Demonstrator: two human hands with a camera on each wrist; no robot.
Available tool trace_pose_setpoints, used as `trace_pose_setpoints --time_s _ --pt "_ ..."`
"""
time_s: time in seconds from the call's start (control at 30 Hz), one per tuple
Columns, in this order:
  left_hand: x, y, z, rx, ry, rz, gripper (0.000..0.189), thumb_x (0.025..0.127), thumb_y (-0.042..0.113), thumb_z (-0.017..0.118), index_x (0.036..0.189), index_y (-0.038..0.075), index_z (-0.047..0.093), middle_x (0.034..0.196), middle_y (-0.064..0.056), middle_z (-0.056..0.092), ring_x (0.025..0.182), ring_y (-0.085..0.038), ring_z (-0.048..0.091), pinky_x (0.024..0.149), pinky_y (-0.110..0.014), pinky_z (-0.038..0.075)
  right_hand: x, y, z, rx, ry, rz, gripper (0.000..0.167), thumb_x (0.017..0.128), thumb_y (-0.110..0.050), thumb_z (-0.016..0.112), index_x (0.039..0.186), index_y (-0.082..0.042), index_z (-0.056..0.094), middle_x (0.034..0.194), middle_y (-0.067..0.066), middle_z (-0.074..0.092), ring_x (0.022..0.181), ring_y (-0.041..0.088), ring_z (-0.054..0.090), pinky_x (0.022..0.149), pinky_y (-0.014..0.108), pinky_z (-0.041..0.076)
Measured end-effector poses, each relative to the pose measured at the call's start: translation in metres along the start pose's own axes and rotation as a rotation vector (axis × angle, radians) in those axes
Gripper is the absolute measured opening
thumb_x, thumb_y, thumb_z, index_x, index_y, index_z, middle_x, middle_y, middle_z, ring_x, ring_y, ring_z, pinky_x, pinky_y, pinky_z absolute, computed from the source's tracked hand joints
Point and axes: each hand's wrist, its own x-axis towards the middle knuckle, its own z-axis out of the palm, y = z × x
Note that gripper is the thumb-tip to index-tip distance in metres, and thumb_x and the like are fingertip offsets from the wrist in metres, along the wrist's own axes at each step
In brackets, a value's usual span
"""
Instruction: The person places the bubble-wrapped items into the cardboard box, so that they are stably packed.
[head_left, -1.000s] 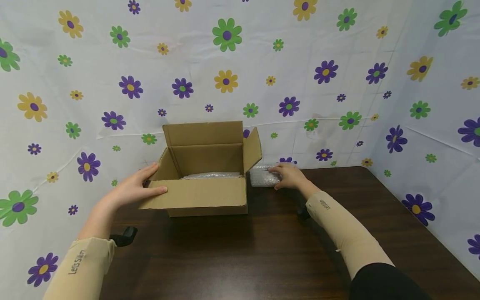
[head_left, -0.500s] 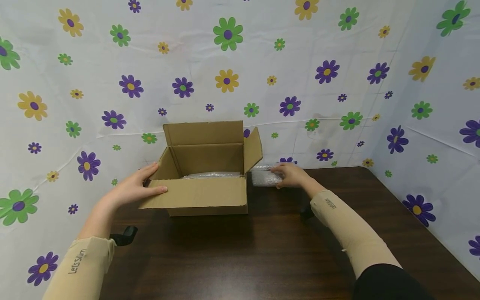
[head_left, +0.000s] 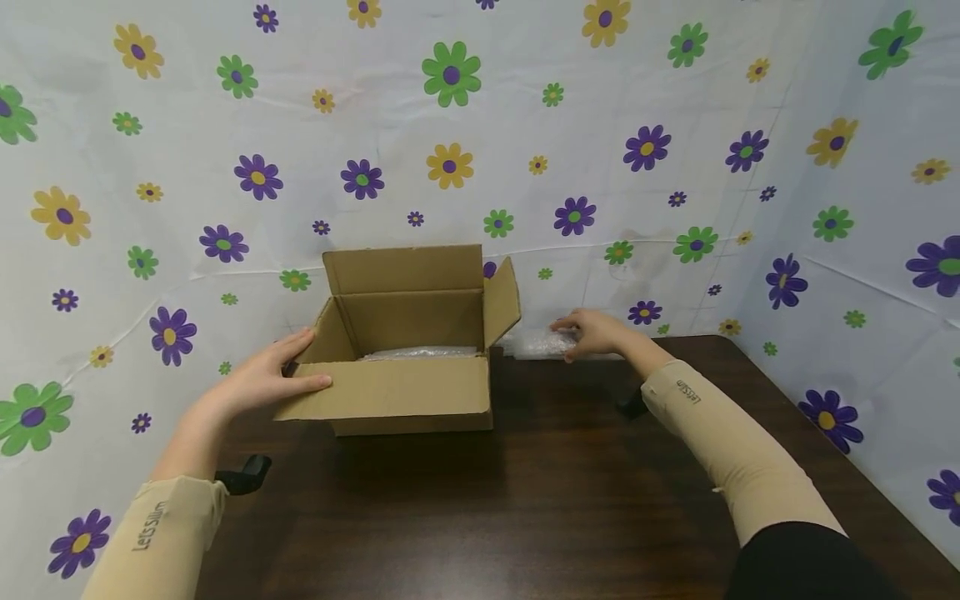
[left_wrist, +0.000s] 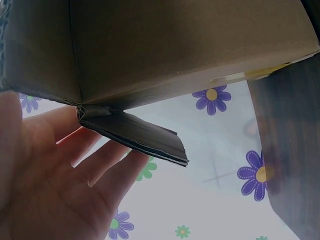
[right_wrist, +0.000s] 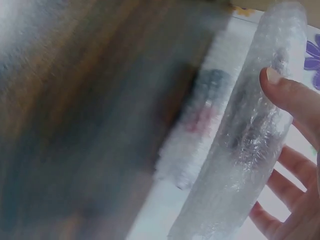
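Note:
An open cardboard box [head_left: 408,387] stands at the back of the table, its flaps folded out. My left hand [head_left: 277,375] holds its front left corner, thumb on the front flap and fingers behind the side flap [left_wrist: 135,132]. Bubble wrap [head_left: 423,353] shows inside the box. Right of the box, my right hand [head_left: 597,333] grips a bubble-wrapped bundle [right_wrist: 250,120], thumb on one face and fingers on the other. Another bubble-wrapped item [right_wrist: 200,122], with a red and a dark patch showing through, lies just beyond it in the right wrist view.
The dark wooden table [head_left: 480,517] runs toward me and off to the right. A white flower-printed cloth [head_left: 390,125] hangs right behind the box and continues along the right side. The box's right flap [head_left: 501,302] sticks out near the bundle.
My right hand has shifted right and slightly up, and the bundle in it has tipped, showing a narrower side in the head view. My left hand keeps its place on the box.

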Motion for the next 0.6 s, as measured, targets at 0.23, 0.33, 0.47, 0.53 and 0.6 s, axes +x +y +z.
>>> trace_pose_setpoints --time_s 0.23,0.33,0.47,0.53,0.6 --pt "-0.002 -0.002 0.000 -0.001 0.000 0.008 0.093 0.088 0.042 0.069 0.151 -0.006 0.021 0.155 -0.031 0.016 0.139 -0.052 0.015 0.106 -0.069 0.018 -0.004 -0.011 -0.035 0.032 -0.025 0.000 0.062 0.077 -0.018 0.082 0.134 -0.009 0.059 0.132 0.017 0.057 0.120 0.038 0.052 0.095 0.051 0.047" --pt "-0.003 -0.002 0.001 -0.005 0.000 0.008 0.093 0.088 0.042 0.069 0.151 -0.006 0.021 0.154 -0.031 0.017 0.139 -0.052 0.016 0.105 -0.069 0.019 -0.005 -0.012 -0.046 0.036 -0.018 -0.003 0.062 0.078 -0.019 0.081 0.135 -0.008 0.059 0.132 0.019 0.057 0.119 0.041 0.052 0.093 0.052 0.047" --pt "-0.003 -0.001 0.002 -0.014 0.002 0.009 0.093 0.088 0.042 0.070 0.151 -0.006 0.021 0.154 -0.031 0.017 0.139 -0.052 0.015 0.106 -0.068 0.019 -0.006 -0.012 -0.062 0.021 0.000 0.003 0.063 0.078 -0.019 0.081 0.135 -0.006 0.058 0.129 0.021 0.057 0.116 0.040 0.052 0.092 0.052 0.047" --pt "-0.003 0.000 0.001 -0.015 0.004 0.010 0.093 0.088 0.042 0.070 0.151 -0.006 0.021 0.155 -0.031 0.017 0.139 -0.052 0.015 0.105 -0.069 0.019 -0.006 -0.013 -0.071 0.022 0.010 0.010 0.062 0.078 -0.019 0.081 0.135 -0.006 0.058 0.127 0.022 0.057 0.115 0.039 0.053 0.091 0.051 0.047" --pt "-0.002 0.001 0.001 -0.012 0.004 0.008 0.093 0.088 0.042 0.070 0.151 -0.006 0.021 0.155 -0.031 0.017 0.139 -0.052 0.015 0.105 -0.069 0.019 -0.007 -0.014 -0.082 0.009 0.022 0.015 0.062 0.077 -0.019 0.081 0.134 -0.006 0.059 0.127 0.022 0.057 0.114 0.038 0.053 0.091 0.052 0.047"
